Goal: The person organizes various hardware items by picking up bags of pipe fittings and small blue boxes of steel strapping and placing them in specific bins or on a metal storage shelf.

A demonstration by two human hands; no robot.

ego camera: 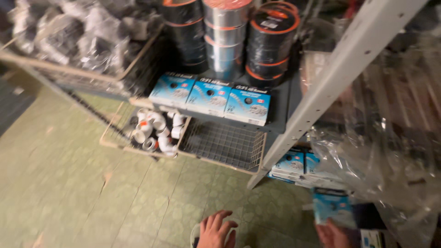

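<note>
Head view, looking down at a shelving unit over a green tiled floor [92, 193].

Left hand [216, 232] at the bottom edge, fingers spread, palm down over something pale and rounded [195, 232] that is mostly hidden. Grip looks open; whether it has hold of that pale thing cannot be told.

Right hand [331, 235] at the bottom edge, only partly in frame. It lies against a blue-and-white box [331, 206] low on the floor side of the shelf post; the fingers are cut off by the frame, so the grip cannot be read as clasped or loose.

Grey metal shelf post [340, 78] runs diagonally from upper right to the floor. On the shelf [280, 98], three blue-and-white boxes [209, 96] stand side by side, touching. Behind them, stacked rolls of tape: black with orange rims [271, 43], silver [225, 36] between the black stacks.

Below the shelf, two wire baskets side by side: the left one [110, 138] holds white pipe fittings [156, 131], the right one [225, 144] shows bare mesh. Upper left, another wire basket [69, 69] of bagged dark parts.

Right of the post, crumpled clear plastic wrap [386, 138], blurred; more blue boxes [294, 165] beneath it.
</note>
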